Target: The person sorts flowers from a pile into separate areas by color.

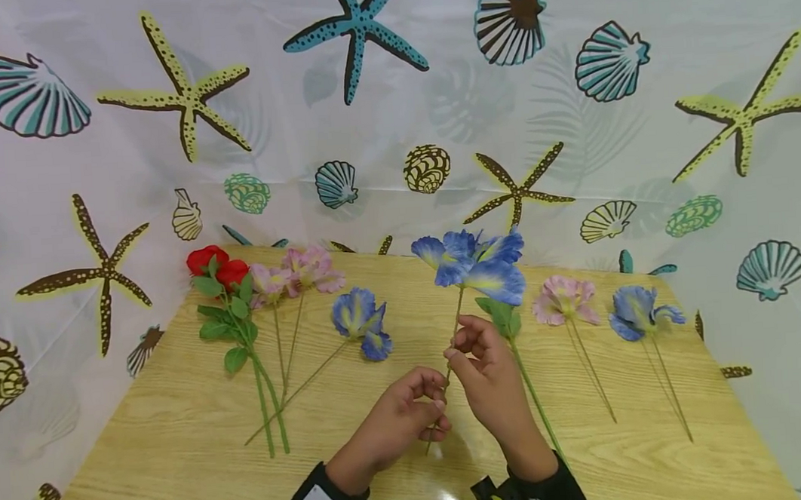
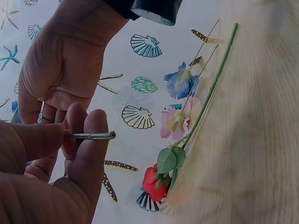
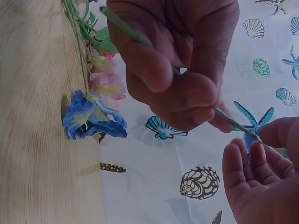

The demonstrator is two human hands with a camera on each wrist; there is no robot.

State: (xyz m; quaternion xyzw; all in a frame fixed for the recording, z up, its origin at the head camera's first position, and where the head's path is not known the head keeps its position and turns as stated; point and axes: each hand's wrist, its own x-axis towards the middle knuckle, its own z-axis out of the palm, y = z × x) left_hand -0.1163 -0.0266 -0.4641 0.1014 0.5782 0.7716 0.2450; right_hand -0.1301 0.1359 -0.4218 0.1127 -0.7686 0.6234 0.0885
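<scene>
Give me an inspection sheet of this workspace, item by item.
Surface: table, wood-grained, shiny at its near edge.
Job's things: held blue flower, raised; lying down: left red flowers, left pink flowers, left blue flower, right red flower, right pink flower, right blue flower.
Clutter: nothing seen.
Hands: left hand pinches the held stem low; right hand pinches it higher.
Cables: nothing seen.
Surroundings: white cloth, printed with shells and starfish, behind and beside the table.

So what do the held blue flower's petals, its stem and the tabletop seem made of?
Blue petals: probably thin fabric, matt, given the ruffled edges and soft colour shading. Stem: likely plastic with a dull sheen, judging by its smooth surface; any core is hidden. Tabletop: wood or wood-look laminate with some gloss, going by pale grain and a bright reflection.
</scene>
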